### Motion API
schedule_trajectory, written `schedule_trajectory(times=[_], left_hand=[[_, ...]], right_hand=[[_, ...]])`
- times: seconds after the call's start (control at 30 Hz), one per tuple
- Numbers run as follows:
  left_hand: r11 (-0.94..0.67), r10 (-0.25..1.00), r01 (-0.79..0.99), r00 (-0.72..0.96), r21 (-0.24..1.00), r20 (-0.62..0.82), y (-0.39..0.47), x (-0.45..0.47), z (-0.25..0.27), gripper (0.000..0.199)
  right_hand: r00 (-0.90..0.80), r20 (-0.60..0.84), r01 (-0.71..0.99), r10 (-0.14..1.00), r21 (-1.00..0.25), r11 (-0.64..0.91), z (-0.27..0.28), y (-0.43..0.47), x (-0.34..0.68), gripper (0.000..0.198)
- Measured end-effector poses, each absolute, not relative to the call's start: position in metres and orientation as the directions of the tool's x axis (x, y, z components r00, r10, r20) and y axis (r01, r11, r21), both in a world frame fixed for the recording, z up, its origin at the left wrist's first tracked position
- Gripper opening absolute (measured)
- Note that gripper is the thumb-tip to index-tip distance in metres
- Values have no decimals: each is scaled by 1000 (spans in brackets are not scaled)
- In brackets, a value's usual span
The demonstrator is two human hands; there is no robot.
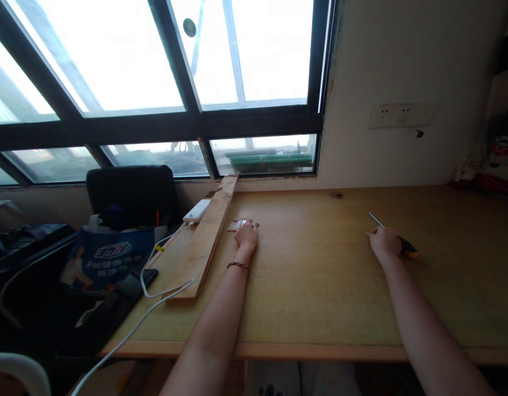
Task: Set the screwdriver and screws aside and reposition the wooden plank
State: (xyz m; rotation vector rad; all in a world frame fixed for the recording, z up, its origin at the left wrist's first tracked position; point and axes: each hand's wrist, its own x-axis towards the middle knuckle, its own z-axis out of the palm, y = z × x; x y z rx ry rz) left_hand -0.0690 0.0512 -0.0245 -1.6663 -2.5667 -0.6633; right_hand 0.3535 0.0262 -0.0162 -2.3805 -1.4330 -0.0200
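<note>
The right hand (384, 242) is clamped on a screwdriver (408, 248) at the right of the tabletop (315, 297), its fingers closed over the tool; the thin shaft points out to the far left, and the black and yellow handle sticks out at the right. Well apart from it, toward the left, the left hand (246, 235) lies over a small hinge plate (239, 224), fingers curled; whether they grip it or only rest on it, I cannot tell. The plate is on the tabletop, its left part showing beyond the knuckles, just right of a long board (202, 247). A bracelet (239, 266) circles the left wrist. On the board's far left edge lies a white device (197, 211), with a white cable (141, 278) running from it toward the near left. Farther left are a blue bag (109, 256) and a black chair (130, 190); a window (254, 118) fills the far side.
</note>
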Motion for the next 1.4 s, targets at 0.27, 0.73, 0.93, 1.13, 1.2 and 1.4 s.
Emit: schedule_trajectory(times=[0.27,0.73,0.93,1.13,1.2,1.4], left_hand=[[357,868,880,-437,313,237,49,-66,-21,28],[462,795,804,-563,374,229,49,-73,-25,32],[426,818,828,-525,365,236,49,-72,-24,29],[393,845,840,-490,375,214,52,-72,-25,28],[392,851,844,-484,365,205,53,-71,-25,28],[380,869,856,-460,351,183,50,-66,-19,29]], right_hand=[[352,383,925,854,-280,-255,-10,26,334,28],[284,468,939,837,-313,-143,-15,30,333,25],[264,470,944,842,-307,-125,-15,30,333,24],[257,470,944,844,-308,-116,-18,33,335,23],[256,472,944,844,-310,-114,-18,34,335,24],[250,465,946,849,-302,-113,-16,32,330,24]])
